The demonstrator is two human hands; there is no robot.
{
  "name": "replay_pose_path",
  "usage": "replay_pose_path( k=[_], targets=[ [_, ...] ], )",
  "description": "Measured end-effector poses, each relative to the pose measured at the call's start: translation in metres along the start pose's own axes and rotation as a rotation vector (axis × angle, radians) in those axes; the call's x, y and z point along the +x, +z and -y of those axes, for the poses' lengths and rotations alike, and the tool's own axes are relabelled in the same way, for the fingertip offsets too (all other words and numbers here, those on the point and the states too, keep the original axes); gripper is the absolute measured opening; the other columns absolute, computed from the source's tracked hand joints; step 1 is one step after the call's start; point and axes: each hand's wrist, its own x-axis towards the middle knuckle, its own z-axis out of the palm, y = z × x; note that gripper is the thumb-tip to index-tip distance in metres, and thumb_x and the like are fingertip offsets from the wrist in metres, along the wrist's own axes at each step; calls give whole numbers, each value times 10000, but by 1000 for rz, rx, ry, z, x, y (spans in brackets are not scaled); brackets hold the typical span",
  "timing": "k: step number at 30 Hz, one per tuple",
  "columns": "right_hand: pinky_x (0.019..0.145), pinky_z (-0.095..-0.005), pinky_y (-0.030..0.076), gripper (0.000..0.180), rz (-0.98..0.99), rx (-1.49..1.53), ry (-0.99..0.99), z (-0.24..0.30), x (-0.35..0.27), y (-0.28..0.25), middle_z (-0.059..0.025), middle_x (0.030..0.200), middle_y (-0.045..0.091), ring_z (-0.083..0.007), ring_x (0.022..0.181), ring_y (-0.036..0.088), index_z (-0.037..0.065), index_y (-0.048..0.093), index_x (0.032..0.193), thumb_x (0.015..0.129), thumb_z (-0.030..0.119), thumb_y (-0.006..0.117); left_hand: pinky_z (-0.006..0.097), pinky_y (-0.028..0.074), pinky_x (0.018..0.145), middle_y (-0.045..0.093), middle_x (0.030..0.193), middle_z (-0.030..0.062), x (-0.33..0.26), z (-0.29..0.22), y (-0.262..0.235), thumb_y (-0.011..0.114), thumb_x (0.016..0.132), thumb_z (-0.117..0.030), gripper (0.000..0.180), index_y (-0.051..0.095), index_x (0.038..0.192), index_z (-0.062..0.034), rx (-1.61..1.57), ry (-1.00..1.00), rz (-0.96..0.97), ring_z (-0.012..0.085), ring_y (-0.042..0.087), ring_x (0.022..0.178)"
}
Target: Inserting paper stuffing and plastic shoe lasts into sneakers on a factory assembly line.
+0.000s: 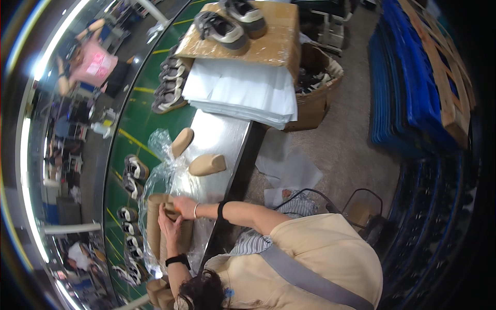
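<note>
My left hand point(169, 228), with a black band on its wrist, and my right hand point(184, 207) come together over nested stacks of tan moulded shoe inserts point(153, 222). Between them, both sets of fingers are closed around the end of a tan shoe insert point(170, 208); part of it is hidden by the hands. The stacks lie in a clear plastic bag point(157, 178) on the metal table. Two loose inserts, one upright-leaning point(182, 142) and one lying flat point(207, 165), rest beyond the hands on the metal surface.
Grey and white sneakers point(133, 170) stand along the green conveyor point(135, 111) at left. White paper sheets point(240, 90) are stacked before a cardboard box point(281, 33) bearing a pair of sneakers point(222, 31). Blue stacked pallets point(398, 93) stand at right. Other people work further left.
</note>
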Motion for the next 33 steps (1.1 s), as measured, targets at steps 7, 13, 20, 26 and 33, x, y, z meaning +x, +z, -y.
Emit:
replay_pose_path(
  k=[7,13,20,26,33],
  targets=[
    [640,-318,451,49,14,531,-38,2,44,-127,-86,733,585,-179,705,563,35,549,884,853,70,565,388,338,1050,406,1377,169,13,-55,-26,790,645,-165,906,314,1397,7,-844,-161,-184,256,463,1211],
    [685,-274,464,64,146,19,-110,39,58,-253,-77,753,618,-146,719,572,-11,612,832,806,41,639,263,497,826,640,1032,51,36,-101,-23,667,806,-7,395,538,1178,5,-1529,-219,205,121,610,928],
    [963,-420,418,458,-60,-879,44,-87,78,-410,-215,1210,560,-381,1128,524,72,560,1223,809,223,683,273,468,867,597,1093,33,25,-130,24,696,840,-128,409,534,1204,-38,-1488,-109,870,93,532,1016],
    [938,-383,443,208,-240,-651,-178,-164,81,-422,-164,1089,647,-316,1055,585,20,678,1006,815,74,616,256,451,803,559,1045,23,79,-140,65,681,860,-215,521,446,1281,-18,-1395,-183,607,96,510,939],
    [764,-303,455,100,-356,237,49,-70,123,-330,-86,903,581,-189,862,545,9,610,919,848,42,547,317,480,799,606,1066,76,213,-177,91,665,834,-199,511,449,1274,-53,-979,-90,-401,152,574,933]
  ],
)
